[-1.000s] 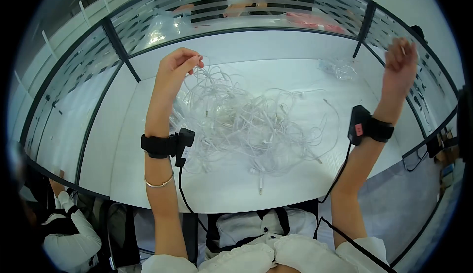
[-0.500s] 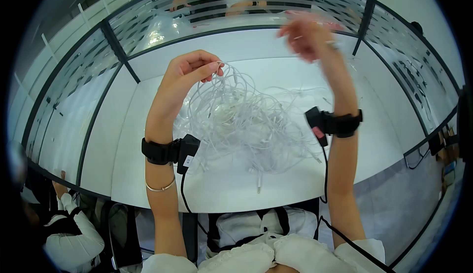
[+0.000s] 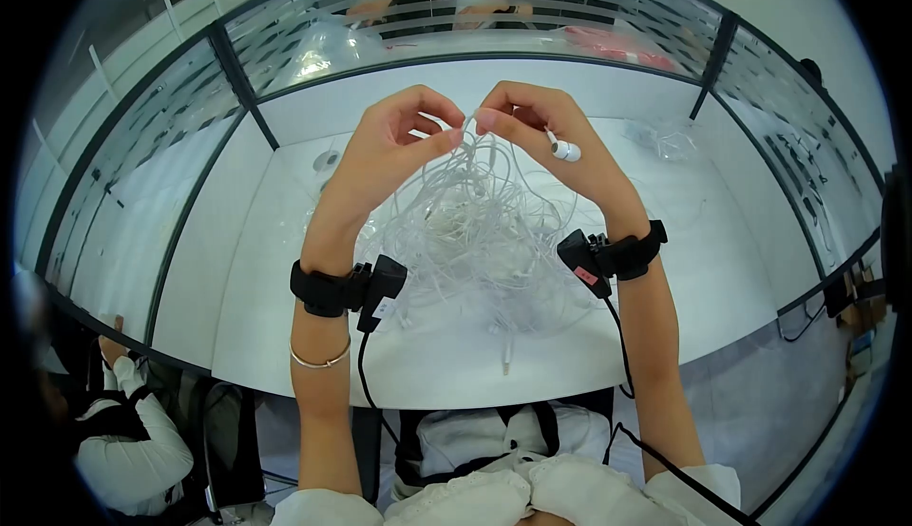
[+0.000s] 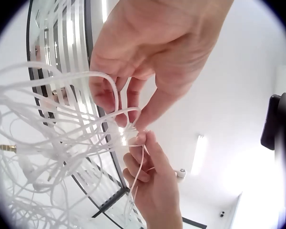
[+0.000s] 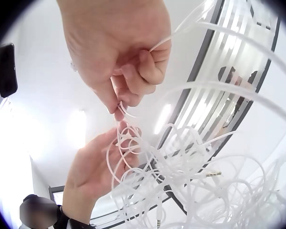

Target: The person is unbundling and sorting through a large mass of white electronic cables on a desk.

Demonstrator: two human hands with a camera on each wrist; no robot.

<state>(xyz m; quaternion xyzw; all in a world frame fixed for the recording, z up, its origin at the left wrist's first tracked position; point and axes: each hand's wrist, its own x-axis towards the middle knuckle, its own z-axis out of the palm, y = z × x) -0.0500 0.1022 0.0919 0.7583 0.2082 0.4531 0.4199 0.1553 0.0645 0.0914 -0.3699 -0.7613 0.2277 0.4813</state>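
Note:
A tangled heap of white earphone cables (image 3: 475,231) rises from the table toward both raised hands. The left hand (image 3: 394,146) pinches cable loops between thumb and fingers at the top of the tangle. Beside it, fingertips nearly meeting, the right hand (image 3: 560,141) pinches a thin white cable; in the right wrist view a cable also runs through the curled fingers of the right hand (image 5: 121,52). A white earbud (image 3: 565,151) hangs at the back of the right hand. Gold plugs (image 5: 213,174) show among the loops in the right wrist view.
The white table (image 3: 446,374) has a low partition with striped glass around it. A clear plastic bag (image 3: 662,138) lies at its back right. Behind the glass are people and a red bag (image 3: 617,46). Another person (image 3: 133,440) sits at lower left.
The right hand has swung in from the far right to the left hand and now pinches a cable. The left hand has shifted slightly right, and the cables under it are pulled up more.

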